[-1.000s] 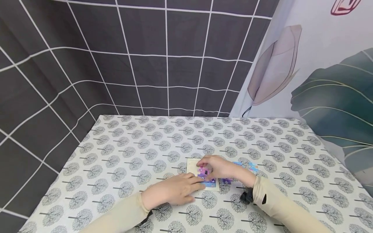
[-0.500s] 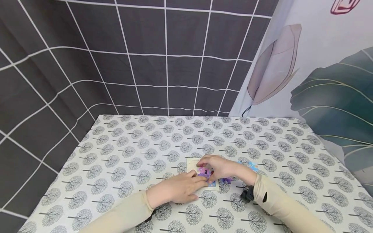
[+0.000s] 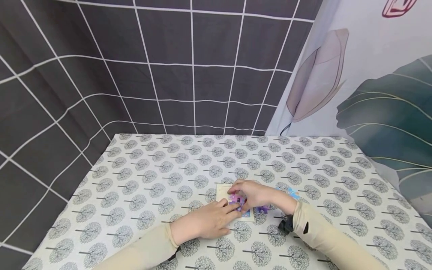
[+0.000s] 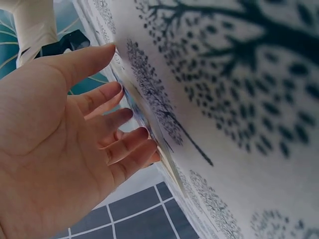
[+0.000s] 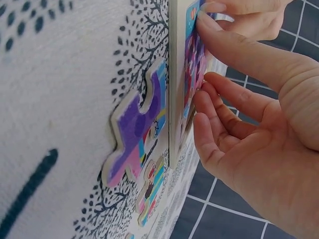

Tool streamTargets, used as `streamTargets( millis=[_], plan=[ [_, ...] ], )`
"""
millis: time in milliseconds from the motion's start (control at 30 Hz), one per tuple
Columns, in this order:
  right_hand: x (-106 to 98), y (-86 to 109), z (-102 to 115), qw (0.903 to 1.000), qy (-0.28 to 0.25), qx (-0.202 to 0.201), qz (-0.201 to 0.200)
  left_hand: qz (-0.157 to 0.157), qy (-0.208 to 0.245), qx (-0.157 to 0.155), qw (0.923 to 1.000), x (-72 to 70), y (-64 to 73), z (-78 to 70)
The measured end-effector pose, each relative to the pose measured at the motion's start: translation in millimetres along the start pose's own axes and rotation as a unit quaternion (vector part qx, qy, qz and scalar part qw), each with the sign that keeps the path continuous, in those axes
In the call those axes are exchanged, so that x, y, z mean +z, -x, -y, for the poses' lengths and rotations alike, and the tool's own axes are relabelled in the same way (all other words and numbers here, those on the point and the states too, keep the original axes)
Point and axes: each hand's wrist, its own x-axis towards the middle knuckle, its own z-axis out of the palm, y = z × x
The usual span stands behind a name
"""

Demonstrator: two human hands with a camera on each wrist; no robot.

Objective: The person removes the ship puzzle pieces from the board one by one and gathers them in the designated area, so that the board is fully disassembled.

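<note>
A cream puzzle board (image 3: 221, 192) lies flat on the tablecloth, partly covered by both hands. Pink and purple puzzle pieces (image 3: 235, 201) fill part of it, with blue along its near edge. My left hand (image 3: 213, 220) reaches in from the left, its nearly straight fingers resting on the near part of the picture. From the right, my right hand (image 3: 255, 195) arches over the board, thumb and fingertips set on either side of a pink-purple piece. In the right wrist view the thumb (image 5: 234, 47) touches the picture close to the left fingertips; the piece's edges are mostly hidden.
Beside the board's right edge lies a loose purple puzzle piece (image 5: 137, 122), with another multicoloured piece (image 5: 151, 193) beyond it. Light-blue pieces (image 3: 293, 192) show behind the right forearm. A dark gridded curtain (image 3: 168, 93) hangs at the table's far edge.
My left hand has slid slightly to the right, its fingertips now nearer the right thumb. The right hand has barely moved; its forearm covers a little more of the light-blue pieces.
</note>
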Motion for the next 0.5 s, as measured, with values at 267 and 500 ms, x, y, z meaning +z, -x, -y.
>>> streamTargets(
  millis=[267,500],
  plan=[
    [-1.7,2.4,1.4,0.9998,0.010,-0.014,0.003,-0.012,-0.033,-0.018,0.9992,-1.7,-5.0,-7.2],
    [0.9,1.7,-1.9,0.9987,0.003,-0.046,-0.023,-0.012,-0.045,-0.026,0.9986,-5.0,-5.5,-9.4]
  ],
)
